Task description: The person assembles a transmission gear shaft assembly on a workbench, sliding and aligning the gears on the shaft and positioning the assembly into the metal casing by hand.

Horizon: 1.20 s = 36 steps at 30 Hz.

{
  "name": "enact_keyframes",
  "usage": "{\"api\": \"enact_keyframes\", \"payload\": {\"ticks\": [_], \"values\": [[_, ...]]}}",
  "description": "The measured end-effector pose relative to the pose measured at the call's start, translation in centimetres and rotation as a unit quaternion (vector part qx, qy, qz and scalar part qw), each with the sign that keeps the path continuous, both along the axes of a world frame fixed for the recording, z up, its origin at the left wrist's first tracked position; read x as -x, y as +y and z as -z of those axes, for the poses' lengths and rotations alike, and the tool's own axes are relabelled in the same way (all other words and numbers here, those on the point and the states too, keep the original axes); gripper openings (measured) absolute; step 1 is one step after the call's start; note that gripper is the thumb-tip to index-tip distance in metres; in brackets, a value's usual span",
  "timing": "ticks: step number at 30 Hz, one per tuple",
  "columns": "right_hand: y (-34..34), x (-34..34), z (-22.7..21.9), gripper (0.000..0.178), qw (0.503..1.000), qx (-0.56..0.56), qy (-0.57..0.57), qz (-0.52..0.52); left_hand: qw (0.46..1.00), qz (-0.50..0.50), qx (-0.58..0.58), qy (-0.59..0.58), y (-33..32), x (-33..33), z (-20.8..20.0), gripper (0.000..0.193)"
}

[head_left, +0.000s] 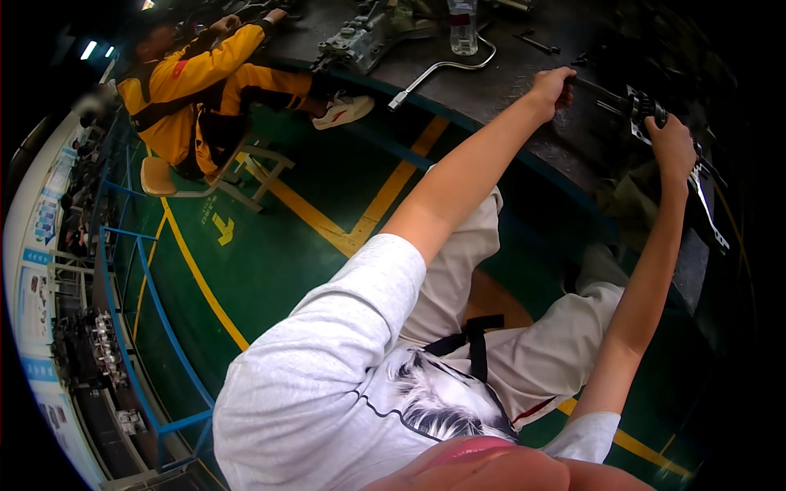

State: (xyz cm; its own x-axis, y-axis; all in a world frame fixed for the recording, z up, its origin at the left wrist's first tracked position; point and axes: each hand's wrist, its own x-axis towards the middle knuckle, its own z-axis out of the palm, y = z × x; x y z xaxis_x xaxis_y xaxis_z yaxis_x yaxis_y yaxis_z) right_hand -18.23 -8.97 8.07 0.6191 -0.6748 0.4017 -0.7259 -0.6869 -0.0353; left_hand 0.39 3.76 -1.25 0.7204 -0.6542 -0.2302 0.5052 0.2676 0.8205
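My left hand (551,87) is closed around a thin dark metal rod or tool handle (596,88) lying on the dark workbench (508,90). My right hand (670,137) is shut on a black ribbed mechanical part (641,108) at the rod's far end. A flat grey metal piece with pale markings (709,204) hangs below that hand at the bench edge. Both my arms stretch out from a light grey T-shirt across my lap in pale trousers.
On the bench lie a bent steel wrench (442,72), a clear plastic bottle (463,26) and a grey metal assembly (356,41). A person in an orange jacket (201,82) sits on a stool at the left. Green floor with yellow lines (205,286); blue railing (147,311).
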Motion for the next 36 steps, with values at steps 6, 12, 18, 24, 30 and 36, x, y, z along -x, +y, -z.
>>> {"api": "enact_keyframes", "payload": {"ticks": [6, 12, 18, 24, 30, 36], "values": [[-0.1, 0.0, -0.1, 0.046, 1.000, 0.004, -0.001, 0.004, 1.000, 0.004, 0.006, -0.004, -0.2, -0.1, 0.1, 0.014], [-0.3, 0.3, 0.0, 0.048, 1.000, -0.022, -0.021, -0.005, 1.000, 0.007, 0.016, -0.017, 0.0, 0.1, 0.0, 0.013], [-0.5, 0.1, 0.2, 0.051, 0.999, -0.051, -0.006, 0.002, 1.000, 0.002, 0.005, -0.026, 0.5, -0.2, 0.1, 0.014], [0.2, 0.3, -0.5, 0.055, 0.998, -0.036, -0.013, 0.054, 0.998, -0.049, 0.008, -0.041, 0.2, 0.1, 0.3, 0.017], [-1.5, 0.7, 0.5, 0.044, 0.997, -0.031, -0.073, -0.009, 0.994, -0.053, -0.017, -0.094, -0.2, 0.3, -0.1, 0.021], [-0.3, 1.0, 0.8, 0.042, 0.989, -0.014, -0.142, -0.026, 0.995, -0.078, -0.011, -0.056, -0.3, 0.1, -0.3, 0.022]]}}
